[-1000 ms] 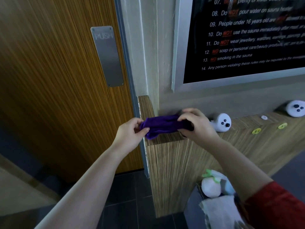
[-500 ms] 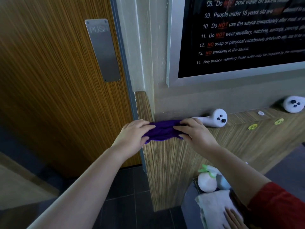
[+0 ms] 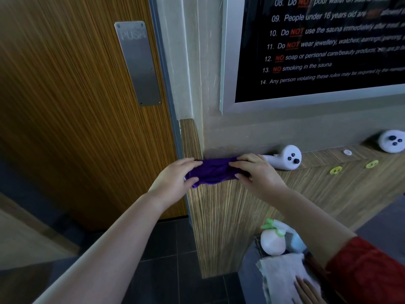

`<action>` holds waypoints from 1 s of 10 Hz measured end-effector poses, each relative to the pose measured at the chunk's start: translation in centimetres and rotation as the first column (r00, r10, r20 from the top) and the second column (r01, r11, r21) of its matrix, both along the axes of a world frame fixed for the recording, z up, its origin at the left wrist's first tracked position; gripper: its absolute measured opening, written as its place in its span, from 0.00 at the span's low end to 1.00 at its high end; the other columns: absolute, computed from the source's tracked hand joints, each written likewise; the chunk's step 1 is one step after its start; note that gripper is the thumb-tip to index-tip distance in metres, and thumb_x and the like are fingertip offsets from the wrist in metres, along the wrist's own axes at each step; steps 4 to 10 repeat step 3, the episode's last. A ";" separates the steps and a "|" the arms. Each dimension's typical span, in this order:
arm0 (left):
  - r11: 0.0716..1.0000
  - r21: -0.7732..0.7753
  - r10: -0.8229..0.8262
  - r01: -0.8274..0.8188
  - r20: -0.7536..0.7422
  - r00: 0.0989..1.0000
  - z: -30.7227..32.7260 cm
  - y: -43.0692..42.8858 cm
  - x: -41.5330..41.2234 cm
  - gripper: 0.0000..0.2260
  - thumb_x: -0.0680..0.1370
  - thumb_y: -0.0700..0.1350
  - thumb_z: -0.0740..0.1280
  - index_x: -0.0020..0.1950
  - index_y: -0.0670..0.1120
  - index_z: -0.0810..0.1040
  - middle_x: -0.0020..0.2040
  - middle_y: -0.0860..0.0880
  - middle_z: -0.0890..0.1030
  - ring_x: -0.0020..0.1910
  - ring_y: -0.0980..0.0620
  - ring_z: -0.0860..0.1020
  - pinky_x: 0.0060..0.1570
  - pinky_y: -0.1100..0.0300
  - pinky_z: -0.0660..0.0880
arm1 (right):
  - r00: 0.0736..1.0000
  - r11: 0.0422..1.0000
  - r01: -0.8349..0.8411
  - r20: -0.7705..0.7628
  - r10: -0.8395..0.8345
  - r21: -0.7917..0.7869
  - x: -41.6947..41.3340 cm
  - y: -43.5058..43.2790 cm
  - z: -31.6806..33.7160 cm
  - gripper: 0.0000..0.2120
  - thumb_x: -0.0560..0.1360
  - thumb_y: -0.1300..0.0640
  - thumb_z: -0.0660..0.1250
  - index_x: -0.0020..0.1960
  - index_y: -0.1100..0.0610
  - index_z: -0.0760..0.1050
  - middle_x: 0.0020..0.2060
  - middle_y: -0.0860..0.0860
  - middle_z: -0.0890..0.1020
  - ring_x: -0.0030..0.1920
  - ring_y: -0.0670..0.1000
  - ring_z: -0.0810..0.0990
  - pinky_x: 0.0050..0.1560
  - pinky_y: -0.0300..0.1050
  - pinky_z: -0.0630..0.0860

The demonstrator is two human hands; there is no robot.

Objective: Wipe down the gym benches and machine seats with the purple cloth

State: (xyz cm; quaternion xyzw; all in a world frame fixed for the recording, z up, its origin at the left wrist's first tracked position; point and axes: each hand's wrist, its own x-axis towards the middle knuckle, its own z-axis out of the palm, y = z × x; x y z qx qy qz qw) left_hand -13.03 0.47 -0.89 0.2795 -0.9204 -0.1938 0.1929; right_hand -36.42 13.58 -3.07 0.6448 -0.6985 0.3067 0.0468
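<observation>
Plainly, the largest thing in view is the wood-grain door (image 3: pixel 65 106), which fills the frame from 7 to 12 o'clock and has a steel push plate (image 3: pixel 138 62) near its right edge. At 1 to 2 o'clock a black sign (image 3: pixel 317 51) of numbered sauna rules hangs in a silver frame. Below it, from the centre toward 3 and 5 o'clock, runs a striped wooden ledge (image 3: pixel 241 216), and dark floor tiles (image 3: pixel 164 249) lie at 6 o'clock. The purple cloth (image 3: pixel 212 172) lies bunched at the centre on the ledge's left corner, stretched between both hands. The left hand (image 3: pixel 173 183), at the cloth's 9 o'clock, curls its fingers over that end with the thumb tucked beneath, pinching it. The right hand (image 3: pixel 256 174), at the cloth's 3 o'clock, presses its fingers close together on top and nips the near edge with its thumb; its red sleeve (image 3: pixel 368 270) shows at 4 o'clock. At 5 o'clock sit a white cloth (image 3: pixel 282 275) and a spray bottle (image 3: pixel 272 242). Just beside the right hand, a white controller (image 3: pixel 285 157) rests on the ledge, with another controller (image 3: pixel 392 141) at 3 o'clock. Between them lie two yellow-green discs (image 3: pixel 336 170) and a white disc (image 3: pixel 347 152).
</observation>
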 end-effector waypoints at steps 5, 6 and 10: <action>0.995 0.043 0.097 -0.094 -0.069 0.993 0.1 0.6 3.8 0.22 0.79 0.57 0.64 0.73 0.56 0.67 0.69 0.60 0.68 0.67 0.63 0.66 0.62 0.66 0.64 | 0.989 1.000 0.020 0.146 -0.022 0.011 1.4 2.7 1.4 0.21 0.73 0.54 0.70 0.64 0.45 0.74 0.54 0.43 0.77 0.54 0.44 0.74 0.56 0.39 0.71; 0.995 0.043 0.097 -0.094 -0.069 0.993 0.1 0.6 3.8 0.22 0.79 0.57 0.64 0.73 0.56 0.67 0.69 0.60 0.68 0.67 0.63 0.66 0.62 0.66 0.64 | 0.989 1.000 0.020 0.146 -0.022 0.011 1.4 2.7 1.4 0.21 0.73 0.54 0.70 0.64 0.45 0.74 0.54 0.43 0.77 0.54 0.44 0.74 0.56 0.39 0.71; 0.995 0.043 0.097 -0.094 -0.069 0.993 0.1 0.6 3.8 0.22 0.79 0.57 0.64 0.73 0.56 0.67 0.69 0.60 0.68 0.67 0.63 0.66 0.62 0.66 0.64 | 0.989 1.000 0.020 0.146 -0.022 0.011 1.4 2.7 1.4 0.21 0.73 0.54 0.70 0.64 0.45 0.74 0.54 0.43 0.77 0.54 0.44 0.74 0.56 0.39 0.71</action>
